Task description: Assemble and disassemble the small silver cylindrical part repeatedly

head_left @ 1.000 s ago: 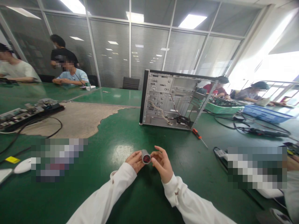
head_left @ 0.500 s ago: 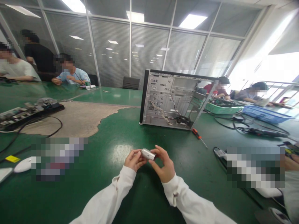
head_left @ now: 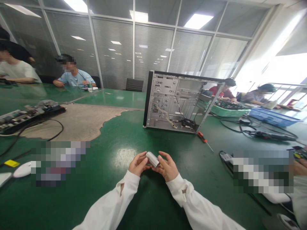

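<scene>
A small silver metal piece point(head_left: 153, 159), roughly block- or tube-shaped, is held above the green table between both hands; its exact kind is unclear. My left hand point(head_left: 138, 164) grips its left end, thumb on the near side. At the other end, my right hand point(head_left: 169, 167) has its thumb against the piece and lower fingers curled beneath, while its index finger stays raised. Beyond the hands stands an open computer case point(head_left: 165, 86), with loose cables and a black fan-like part inside. An orange-and-black screwdriver point(head_left: 202, 137) lies by its lower right corner.
Left are a brown mat point(head_left: 81, 119), a circuit board assembly point(head_left: 26, 115) and a white mouse point(head_left: 22, 169). Green point(head_left: 227, 111) and blue point(head_left: 273, 117) baskets sit right, near black cables and a white power strip point(head_left: 275, 195). Several people sit around the table.
The silver piece has turned in my hands and now tilts more steeply. My right hand has closed in around its end. At far left, a person in black has moved further left.
</scene>
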Tool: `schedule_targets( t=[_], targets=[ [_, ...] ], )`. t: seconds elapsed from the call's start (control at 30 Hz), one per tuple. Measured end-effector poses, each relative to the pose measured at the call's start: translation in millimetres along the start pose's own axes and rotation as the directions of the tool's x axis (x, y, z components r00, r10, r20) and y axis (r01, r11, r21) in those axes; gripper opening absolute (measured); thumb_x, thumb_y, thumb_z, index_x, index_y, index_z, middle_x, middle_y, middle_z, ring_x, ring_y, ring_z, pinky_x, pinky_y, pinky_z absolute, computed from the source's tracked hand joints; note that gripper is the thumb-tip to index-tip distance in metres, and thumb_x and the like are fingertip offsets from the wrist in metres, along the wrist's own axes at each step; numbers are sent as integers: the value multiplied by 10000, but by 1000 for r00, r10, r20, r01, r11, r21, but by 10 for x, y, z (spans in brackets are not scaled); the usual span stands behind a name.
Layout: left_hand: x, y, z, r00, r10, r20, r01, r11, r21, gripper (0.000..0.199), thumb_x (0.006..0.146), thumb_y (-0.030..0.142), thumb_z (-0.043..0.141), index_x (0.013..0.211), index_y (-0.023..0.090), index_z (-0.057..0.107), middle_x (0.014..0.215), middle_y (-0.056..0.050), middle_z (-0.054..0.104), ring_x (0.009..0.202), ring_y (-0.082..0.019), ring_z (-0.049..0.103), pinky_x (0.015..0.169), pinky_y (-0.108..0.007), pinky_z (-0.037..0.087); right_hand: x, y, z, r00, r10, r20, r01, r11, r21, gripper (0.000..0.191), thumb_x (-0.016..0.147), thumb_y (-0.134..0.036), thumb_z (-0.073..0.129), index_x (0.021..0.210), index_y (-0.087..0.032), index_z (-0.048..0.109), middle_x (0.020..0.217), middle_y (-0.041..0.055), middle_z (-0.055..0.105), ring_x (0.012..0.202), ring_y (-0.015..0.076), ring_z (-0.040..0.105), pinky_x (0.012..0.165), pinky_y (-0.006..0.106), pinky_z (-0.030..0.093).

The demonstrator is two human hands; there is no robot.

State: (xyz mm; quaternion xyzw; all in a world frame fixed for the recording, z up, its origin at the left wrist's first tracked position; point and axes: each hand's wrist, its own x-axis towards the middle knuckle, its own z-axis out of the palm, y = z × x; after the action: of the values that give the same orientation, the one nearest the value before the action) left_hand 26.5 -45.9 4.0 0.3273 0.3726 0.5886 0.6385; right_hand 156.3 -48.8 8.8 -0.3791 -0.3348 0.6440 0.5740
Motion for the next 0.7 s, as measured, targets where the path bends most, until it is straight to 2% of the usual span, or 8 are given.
schedule_targets(
  t=[0.17, 0.27, 0.43, 0.57, 0.7],
  targets=[
    [-10, 42, 14, 992, -126, 2, 126, 991, 32, 447, 534, 324, 698, 889, 142, 497, 659, -40, 629, 578, -166, 611, 541, -266, 479, 1, -29, -4, 997, 79, -8, -79, 997, 12, 461, 626, -437, 607, 946, -188, 387, 591, -16, 576, 527, 186, 610, 496, 342, 512],
    [-8, 59, 16, 984, -178, 5, 178, 983, 39, 382, 565, 314, 684, 838, 155, 470, 594, -17, 626, 548, -144, 608, 544, -250, 474, -14, -63, 5, 996, 90, -6, -90, 996, 5, 462, 626, -428, 612, 954, -196, 384, 572, -36, 556, 497, 161, 602, 483, 313, 509],
    [-10, 102, 7, 967, -253, 20, 253, 966, -43, 287, 616, 250, 657, 781, 161, 441, 599, -31, 639, 551, -137, 611, 537, -232, 468, -63, -115, 43, 995, 88, 49, -89, 996, 21, 472, 646, -437, 588, 998, -203, 376, 601, -34, 553, 476, 124, 586, 489, 294, 504],
    [-21, 149, -1, 958, -285, 36, 288, 950, -119, 255, 625, 221, 650, 759, 160, 441, 627, -44, 640, 579, -143, 617, 577, -244, 475, -72, -96, 43, 994, 46, 98, -47, 999, 17, 464, 660, -430, 573, 1019, -210, 379, 661, -15, 562, 527, 130, 596, 523, 302, 500],
    [-37, 151, 15, 976, -219, -14, 218, 974, -66, 325, 583, 237, 675, 789, 170, 433, 643, -34, 623, 591, -155, 613, 588, -278, 487, -31, -2, -5, 992, -60, 113, 70, 994, -81, 428, 661, -405, 574, 1004, -206, 411, 678, -17, 547, 529, 107, 564, 484, 250, 468]
  ],
)
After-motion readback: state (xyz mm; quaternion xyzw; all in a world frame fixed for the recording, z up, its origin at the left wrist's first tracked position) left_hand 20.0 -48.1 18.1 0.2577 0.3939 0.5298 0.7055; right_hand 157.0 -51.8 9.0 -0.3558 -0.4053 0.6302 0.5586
